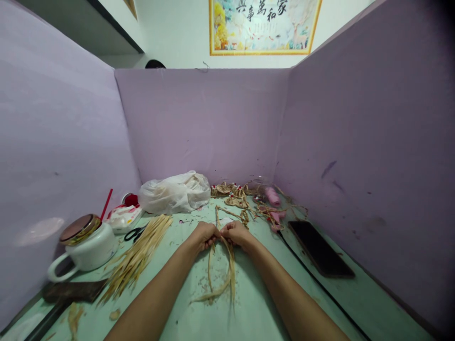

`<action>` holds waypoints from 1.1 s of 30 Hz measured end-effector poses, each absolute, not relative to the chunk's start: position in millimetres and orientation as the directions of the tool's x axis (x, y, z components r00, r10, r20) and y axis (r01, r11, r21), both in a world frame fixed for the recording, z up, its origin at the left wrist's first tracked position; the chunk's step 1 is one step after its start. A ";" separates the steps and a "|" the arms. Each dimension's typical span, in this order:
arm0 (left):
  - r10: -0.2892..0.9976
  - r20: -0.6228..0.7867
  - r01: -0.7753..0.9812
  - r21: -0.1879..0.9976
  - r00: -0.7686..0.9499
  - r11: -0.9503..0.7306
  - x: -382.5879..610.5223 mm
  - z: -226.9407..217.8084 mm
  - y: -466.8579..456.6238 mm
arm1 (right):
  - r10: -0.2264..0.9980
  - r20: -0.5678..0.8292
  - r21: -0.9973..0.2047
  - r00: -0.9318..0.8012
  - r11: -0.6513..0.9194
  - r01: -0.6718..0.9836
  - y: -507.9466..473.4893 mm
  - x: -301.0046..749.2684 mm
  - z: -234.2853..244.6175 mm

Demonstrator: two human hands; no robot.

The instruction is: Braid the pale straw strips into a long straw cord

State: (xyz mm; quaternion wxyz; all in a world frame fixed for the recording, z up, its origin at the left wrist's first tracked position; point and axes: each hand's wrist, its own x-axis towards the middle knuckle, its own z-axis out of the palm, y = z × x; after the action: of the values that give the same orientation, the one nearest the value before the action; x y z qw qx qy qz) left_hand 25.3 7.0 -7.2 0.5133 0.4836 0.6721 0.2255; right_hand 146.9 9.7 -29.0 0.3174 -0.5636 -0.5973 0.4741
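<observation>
My left hand (206, 235) and my right hand (237, 233) meet at the middle of the table, both with fingers pinched on a braid of straw (218, 215). The finished-looking plaited end rises beyond my fingers and bends off to the right. Loose straw strands (227, 279) hang from between my hands toward me, and one curls left across the tabletop. My fingertips hide the exact spot where the strands cross.
To the left lie a bundle of straw (142, 251), scissors (134, 233), a white mug (92, 248) with a lidded jar on it, and a hammer-like tool (74, 291). Behind are a plastic bag (176, 193) and braided pieces (236, 196). A phone (320, 248) and black cable (316, 279) lie right.
</observation>
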 end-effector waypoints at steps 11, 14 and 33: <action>0.910 -0.407 0.345 0.845 -0.085 0.410 37.1 -4.1 -1.1 | 0.993 -0.087 -0.488 -0.077 0.025 0.873 2.0 148.5 5.0; 0.897 -0.436 0.317 0.843 -0.069 0.434 34.9 -1.9 -0.8 | 0.989 -0.097 -0.463 -0.115 0.057 0.885 -4.5 143.2 12.1; 0.860 -0.427 0.322 0.885 0.278 0.336 3.3 -26.1 20.9 | 0.954 -0.288 -0.861 -0.086 -0.219 0.459 -0.9 157.4 13.7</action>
State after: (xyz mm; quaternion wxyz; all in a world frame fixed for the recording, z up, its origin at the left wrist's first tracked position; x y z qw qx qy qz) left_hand 3.3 20.9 -26.1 0.5979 0.5306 0.5570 0.2252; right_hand 157.4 -0.9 13.7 0.2628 -0.6226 -0.5670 0.4709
